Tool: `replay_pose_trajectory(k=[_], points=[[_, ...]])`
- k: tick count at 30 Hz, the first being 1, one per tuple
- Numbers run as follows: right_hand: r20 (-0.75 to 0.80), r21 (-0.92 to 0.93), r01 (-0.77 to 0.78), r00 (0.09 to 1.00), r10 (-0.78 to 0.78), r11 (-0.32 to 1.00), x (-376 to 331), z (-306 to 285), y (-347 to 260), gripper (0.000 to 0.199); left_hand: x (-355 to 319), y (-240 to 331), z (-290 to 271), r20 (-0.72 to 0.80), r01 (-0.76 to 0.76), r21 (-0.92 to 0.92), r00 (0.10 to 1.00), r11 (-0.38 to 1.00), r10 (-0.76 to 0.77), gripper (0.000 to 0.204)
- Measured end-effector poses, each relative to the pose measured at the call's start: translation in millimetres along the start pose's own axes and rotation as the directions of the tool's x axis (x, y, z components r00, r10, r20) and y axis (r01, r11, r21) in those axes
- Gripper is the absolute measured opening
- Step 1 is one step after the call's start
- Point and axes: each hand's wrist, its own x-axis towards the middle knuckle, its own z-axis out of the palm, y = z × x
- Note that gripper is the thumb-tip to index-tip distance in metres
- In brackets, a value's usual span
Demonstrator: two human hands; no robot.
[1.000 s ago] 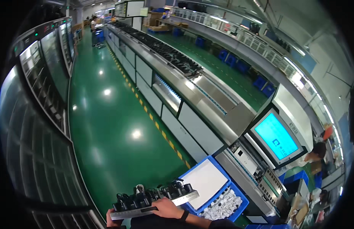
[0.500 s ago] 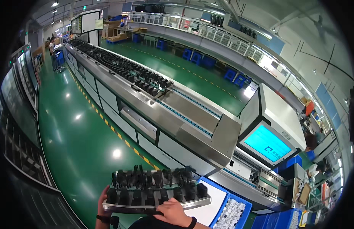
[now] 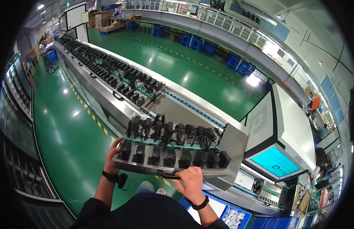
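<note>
A metal tray (image 3: 219,172) full of black power adapters (image 3: 170,156) is held up in front of me, over the near side of the conveyor line. Its adapters stand in a front row, with coiled cables and more adapters behind. My left hand (image 3: 113,154) is closed round the tray's left end. With its fingers on the black handle (image 3: 168,175) at the front edge, my right hand (image 3: 190,181) grips the tray too. Similar loaded trays (image 3: 123,82) stretch away along the conveyor (image 3: 184,112), whose near section shows bare metal between blue-edged tracks.
Right of the tray stands a white machine (image 3: 291,126) with a lit blue screen (image 3: 276,162). Blue bins (image 3: 242,217) with small bagged parts stand below it. Dark glass-fronted cabinets (image 3: 22,152) line the left. Blue stools (image 3: 233,62) stand beyond the conveyor.
Both hands have raised the tray and carried it forward, so that it now overlaps the conveyor's near edge. My view has shifted, and more of my arms shows.
</note>
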Motion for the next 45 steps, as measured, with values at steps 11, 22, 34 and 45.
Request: replay_pose_trajectory(k=[11,22,34,45], points=[[-0.154,-0.293,-0.361,0.932,0.329,0.885,122.3,46.1,151.8,0.025,310.9,-104.3,-6.7,0.178,0.277,-0.023,0.947,0.961,-0.269,0.049],[0.007,-0.484,-0.422,0.874,0.486,0.766,128.5,119.8,192.2,0.024,447.6,-108.4,-5.3,0.280,0.335,0.601,0.761,0.725,-0.585,0.061],[-0.075,-0.489,-0.542,0.807,0.585,0.684,80.0,214.5,218.7,0.014,356.3,-69.9,116.8,0.425,0.116,0.659,0.757,0.743,-0.496,0.025],[-0.196,0.047,-0.789,0.594,0.780,0.612,-89.3,190.8,32.0,0.015,150.5,-133.8,179.7,0.564,0.123,0.770,0.330,0.626,-0.757,0.020]])
